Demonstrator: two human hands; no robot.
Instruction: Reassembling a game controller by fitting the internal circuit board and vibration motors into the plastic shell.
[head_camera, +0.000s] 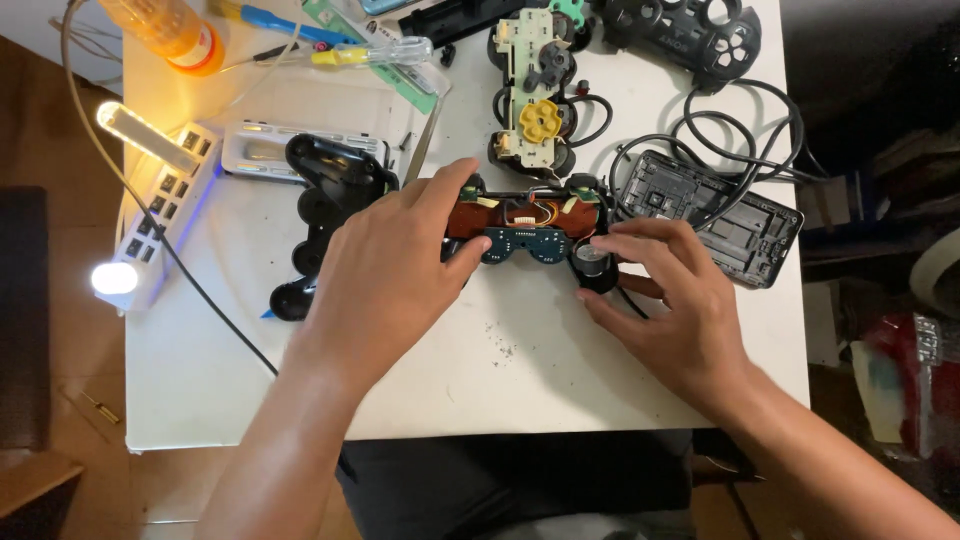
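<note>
Item one, as I read the head view: an opened game controller (527, 228) with its circuit board bare, lying at the centre of the white bench (520, 370). My left hand (385, 275) lies over its 9 o'clock end, grip pinching that end, thumb on the near edge of the board and fingers over the far edge. My right hand (675, 305) is at its 3 o'clock end, grip pressed together on the grip lobe there, fingertips (605, 241) touching the shell beside a round motor (590, 262). Item two: black controller shell half (325, 215), at 9 o'clock, just beside the left hand. Item three: second stripped controller with yellow pad (538, 85), at 12 o'clock. Item four: black front shell (690, 30), at 1 o'clock. Item five: black ribbed case (730, 215) with coiled cable (740, 120), at 3 o'clock. Item six: power strip (165, 205) with lit lamps, at 9 o'clock, far edge. Item seven: screwdrivers (340, 45) and an orange bottle (170, 30), at 11 o'clock.
</note>
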